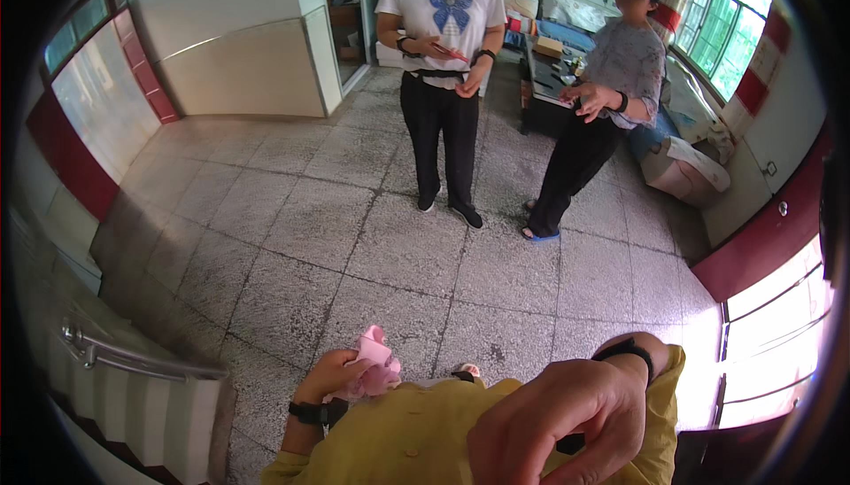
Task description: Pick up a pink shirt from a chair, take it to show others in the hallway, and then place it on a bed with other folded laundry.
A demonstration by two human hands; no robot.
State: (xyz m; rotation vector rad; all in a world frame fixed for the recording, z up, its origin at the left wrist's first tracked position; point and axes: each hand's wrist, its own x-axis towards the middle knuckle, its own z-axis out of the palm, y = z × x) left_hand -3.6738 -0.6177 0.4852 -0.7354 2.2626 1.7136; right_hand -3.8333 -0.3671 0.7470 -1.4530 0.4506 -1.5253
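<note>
At the lower centre of the frame, a crumpled pink cloth (375, 366) is gripped in the fingers of the left hand (332, 377), whose wrist is bent upward above a black wristband (312, 412). At the lower right, the right hand (560, 423) is held close to the camera with fingers curled inward and nothing seen in them, against a yellow garment (416, 436). Two people (443, 77) are seen standing on the grey tiled floor (292, 219) in the upper half, well apart from the cloth.
</note>
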